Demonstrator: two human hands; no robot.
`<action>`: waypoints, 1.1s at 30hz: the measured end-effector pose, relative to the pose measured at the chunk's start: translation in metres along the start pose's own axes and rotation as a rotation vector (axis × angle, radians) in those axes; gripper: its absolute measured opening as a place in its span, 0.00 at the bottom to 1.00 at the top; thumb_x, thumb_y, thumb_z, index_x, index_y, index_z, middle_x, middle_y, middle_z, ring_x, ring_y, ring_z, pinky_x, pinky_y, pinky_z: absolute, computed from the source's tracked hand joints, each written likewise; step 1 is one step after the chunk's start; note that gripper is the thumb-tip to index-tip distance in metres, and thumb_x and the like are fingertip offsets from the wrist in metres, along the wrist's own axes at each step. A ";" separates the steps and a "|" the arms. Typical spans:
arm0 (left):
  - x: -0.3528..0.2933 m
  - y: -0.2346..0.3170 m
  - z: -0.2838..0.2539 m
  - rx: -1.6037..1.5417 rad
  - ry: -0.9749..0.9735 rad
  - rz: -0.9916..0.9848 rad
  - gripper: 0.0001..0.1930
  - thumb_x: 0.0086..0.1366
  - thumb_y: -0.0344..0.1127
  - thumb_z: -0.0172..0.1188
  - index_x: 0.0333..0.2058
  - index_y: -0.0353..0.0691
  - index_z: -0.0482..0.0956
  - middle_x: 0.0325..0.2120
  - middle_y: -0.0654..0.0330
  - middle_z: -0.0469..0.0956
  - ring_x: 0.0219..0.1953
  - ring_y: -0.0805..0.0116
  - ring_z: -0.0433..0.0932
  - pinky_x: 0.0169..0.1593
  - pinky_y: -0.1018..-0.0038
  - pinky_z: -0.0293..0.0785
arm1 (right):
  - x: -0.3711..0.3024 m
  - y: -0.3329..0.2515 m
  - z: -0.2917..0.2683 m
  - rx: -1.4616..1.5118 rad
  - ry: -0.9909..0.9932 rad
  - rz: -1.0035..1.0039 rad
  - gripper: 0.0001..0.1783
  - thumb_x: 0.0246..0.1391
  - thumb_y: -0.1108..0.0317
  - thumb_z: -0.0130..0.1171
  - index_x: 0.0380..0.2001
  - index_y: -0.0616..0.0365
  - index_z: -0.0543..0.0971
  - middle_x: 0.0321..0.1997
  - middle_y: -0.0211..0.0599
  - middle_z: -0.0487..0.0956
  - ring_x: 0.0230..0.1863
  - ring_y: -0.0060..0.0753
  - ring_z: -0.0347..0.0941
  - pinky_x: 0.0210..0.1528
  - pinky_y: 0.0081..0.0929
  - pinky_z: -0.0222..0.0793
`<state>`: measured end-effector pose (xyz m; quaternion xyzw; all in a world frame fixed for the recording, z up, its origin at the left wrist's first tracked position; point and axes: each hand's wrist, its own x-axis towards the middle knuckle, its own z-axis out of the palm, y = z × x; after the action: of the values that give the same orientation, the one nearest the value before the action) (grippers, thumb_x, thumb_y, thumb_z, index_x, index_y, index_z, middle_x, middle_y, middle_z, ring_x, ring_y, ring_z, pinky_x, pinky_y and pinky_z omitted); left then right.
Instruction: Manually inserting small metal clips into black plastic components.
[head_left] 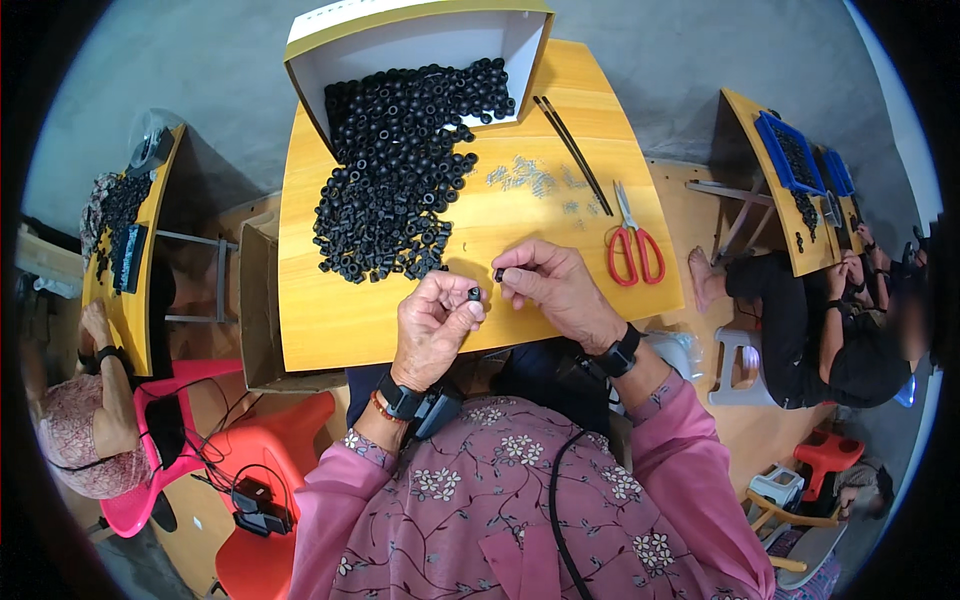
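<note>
Above the near edge of the yellow table (390,340), my left hand (433,325) pinches a small black plastic piece (475,294) between thumb and finger. Close beside it, my right hand (552,290) grips another small black piece (499,274) at its fingertips. The two pieces are a short gap apart. Beyond my left hand spreads a heap of small black plastic pieces (385,220), running back into a tipped box (400,62) with white inner walls. Small silvery metal bits (525,177) are scattered farther back, beyond my right hand.
Red-handled scissors (636,250) lie at the table's right, with two thin dark sticks (575,155) behind them. A cardboard box (262,300) stands against the table's left side. An orange chair (265,480) is at my left. People sit at side tables left and right.
</note>
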<state>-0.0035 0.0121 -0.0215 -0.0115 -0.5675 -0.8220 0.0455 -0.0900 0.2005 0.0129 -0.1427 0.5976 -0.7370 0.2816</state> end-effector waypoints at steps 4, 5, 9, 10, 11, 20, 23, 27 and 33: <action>-0.001 0.001 -0.001 0.011 0.013 -0.009 0.08 0.67 0.25 0.61 0.43 0.33 0.73 0.37 0.57 0.81 0.33 0.75 0.79 0.39 0.78 0.78 | 0.000 0.000 0.004 0.050 -0.003 0.030 0.09 0.62 0.73 0.62 0.45 0.62 0.82 0.35 0.29 0.82 0.32 0.17 0.77 0.36 0.16 0.75; -0.001 0.001 -0.001 0.015 0.016 -0.014 0.08 0.67 0.25 0.61 0.43 0.33 0.73 0.37 0.57 0.81 0.33 0.75 0.79 0.39 0.78 0.78 | 0.001 0.000 0.005 0.071 -0.001 0.033 0.09 0.62 0.73 0.62 0.45 0.63 0.82 0.34 0.29 0.82 0.31 0.17 0.77 0.36 0.16 0.75; -0.001 0.000 -0.001 0.004 0.016 -0.015 0.09 0.67 0.25 0.62 0.44 0.33 0.74 0.37 0.57 0.81 0.33 0.75 0.79 0.39 0.78 0.78 | 0.003 0.001 0.008 0.073 0.014 -0.013 0.09 0.61 0.73 0.62 0.43 0.63 0.82 0.32 0.30 0.82 0.30 0.17 0.76 0.34 0.16 0.74; -0.001 0.000 -0.001 0.004 0.018 -0.015 0.09 0.67 0.25 0.62 0.44 0.33 0.74 0.37 0.57 0.81 0.33 0.75 0.79 0.39 0.78 0.78 | 0.003 0.001 0.009 0.073 0.013 -0.012 0.09 0.61 0.73 0.62 0.43 0.63 0.82 0.32 0.30 0.82 0.30 0.17 0.76 0.34 0.16 0.74; -0.001 0.001 -0.001 -0.010 0.023 -0.025 0.09 0.66 0.22 0.61 0.44 0.33 0.74 0.36 0.59 0.81 0.33 0.77 0.78 0.39 0.79 0.78 | 0.002 0.000 0.010 0.005 0.020 -0.025 0.09 0.61 0.73 0.63 0.43 0.63 0.82 0.32 0.30 0.83 0.29 0.16 0.76 0.34 0.15 0.74; 0.000 0.001 -0.001 0.007 0.029 -0.013 0.09 0.64 0.19 0.62 0.42 0.34 0.74 0.32 0.64 0.80 0.31 0.81 0.76 0.38 0.83 0.75 | -0.003 -0.002 0.022 -0.196 0.006 -0.071 0.09 0.60 0.72 0.64 0.43 0.62 0.83 0.33 0.28 0.82 0.30 0.14 0.74 0.33 0.14 0.72; 0.001 -0.001 0.001 -0.004 0.035 -0.014 0.10 0.63 0.18 0.63 0.41 0.35 0.74 0.31 0.65 0.79 0.30 0.82 0.75 0.37 0.83 0.74 | -0.004 -0.001 0.022 -0.225 0.007 -0.070 0.09 0.60 0.73 0.64 0.43 0.63 0.83 0.33 0.28 0.82 0.30 0.14 0.74 0.34 0.14 0.72; 0.000 -0.002 -0.001 0.030 0.038 -0.004 0.11 0.64 0.23 0.65 0.42 0.35 0.74 0.31 0.62 0.80 0.29 0.79 0.77 0.36 0.82 0.76 | -0.004 -0.004 0.023 -0.262 0.003 -0.068 0.09 0.60 0.73 0.64 0.43 0.63 0.83 0.33 0.27 0.82 0.30 0.14 0.74 0.34 0.15 0.71; 0.001 -0.001 0.002 0.022 0.057 -0.015 0.12 0.62 0.18 0.64 0.41 0.36 0.75 0.29 0.68 0.77 0.28 0.84 0.73 0.34 0.85 0.72 | -0.004 -0.003 0.023 -0.276 -0.002 -0.090 0.08 0.59 0.73 0.64 0.41 0.63 0.83 0.33 0.28 0.83 0.32 0.14 0.75 0.34 0.16 0.72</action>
<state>-0.0042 0.0145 -0.0217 0.0170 -0.5749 -0.8161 0.0555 -0.0751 0.1847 0.0218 -0.2075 0.6861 -0.6595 0.2263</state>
